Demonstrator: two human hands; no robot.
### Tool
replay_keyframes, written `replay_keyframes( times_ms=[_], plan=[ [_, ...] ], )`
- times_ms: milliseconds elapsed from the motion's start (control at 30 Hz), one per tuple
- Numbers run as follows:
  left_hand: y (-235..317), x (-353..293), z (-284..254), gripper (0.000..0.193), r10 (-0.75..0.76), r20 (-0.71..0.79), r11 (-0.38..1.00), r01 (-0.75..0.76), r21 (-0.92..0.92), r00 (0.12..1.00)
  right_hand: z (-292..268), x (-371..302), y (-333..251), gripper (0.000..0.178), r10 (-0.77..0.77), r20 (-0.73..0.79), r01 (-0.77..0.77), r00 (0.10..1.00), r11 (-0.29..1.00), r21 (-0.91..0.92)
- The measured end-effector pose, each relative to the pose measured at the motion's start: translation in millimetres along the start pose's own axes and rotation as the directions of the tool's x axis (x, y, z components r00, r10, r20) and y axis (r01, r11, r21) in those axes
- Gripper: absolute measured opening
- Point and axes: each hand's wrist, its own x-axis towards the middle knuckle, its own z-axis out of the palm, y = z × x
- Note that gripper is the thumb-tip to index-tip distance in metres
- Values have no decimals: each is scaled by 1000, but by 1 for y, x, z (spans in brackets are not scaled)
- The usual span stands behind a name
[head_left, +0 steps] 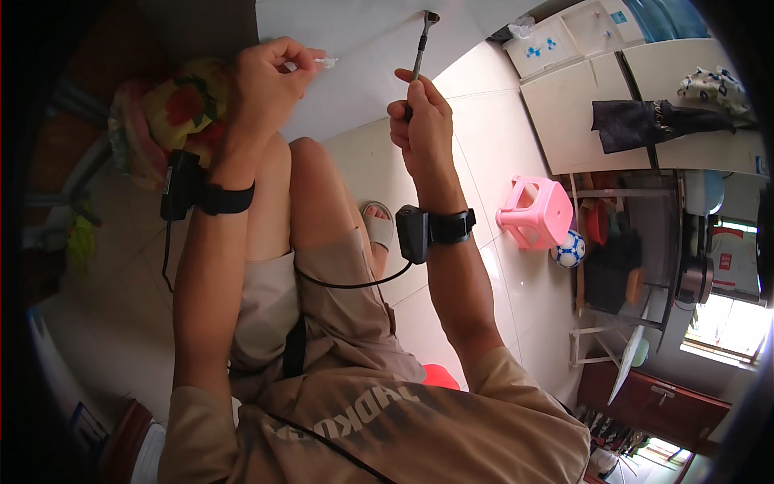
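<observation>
Pinches a small white scrap (326,62) between thumb and fingers of the left hand (272,81) — clamped together on one end, leaving the crumpled part free over the left half of the pale table (359,97), probably to leave it in plain sight. Cannot tell its exact kind, too small and partly covered.

Grips a slim tool (420,56) by its dark handle in the right hand (423,121), fingers curled and clamped around it by the table's near edge. Points the shaft away from the body, wide head out over the tabletop, likely for clearance from the fingers; cannot tell whether touching the surface.

Holds both hands well apart — perhaps for room around each held thing. Sits with knees (310,153) close to the near edge, seemingly for easy reach. Wears black boxes (414,234) strapped at the wrists, clear of the grip. Leaves a flowered cloth (189,105) beyond the left edge, and a pink stool (552,214) well off to the right, away from the arms.
</observation>
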Motion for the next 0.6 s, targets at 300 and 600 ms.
replay_keyframes(
  times_ms=[300,600],
  plan=[
    [9,-3,3,11,-49,78,996,43,75,996,-18,4,10,31,126,69,-126,990,992,3],
    [5,0,0,9,-37,28,991,33,130,999,-35,19,1,28,95,90,-87,991,993,-85]
  ],
)
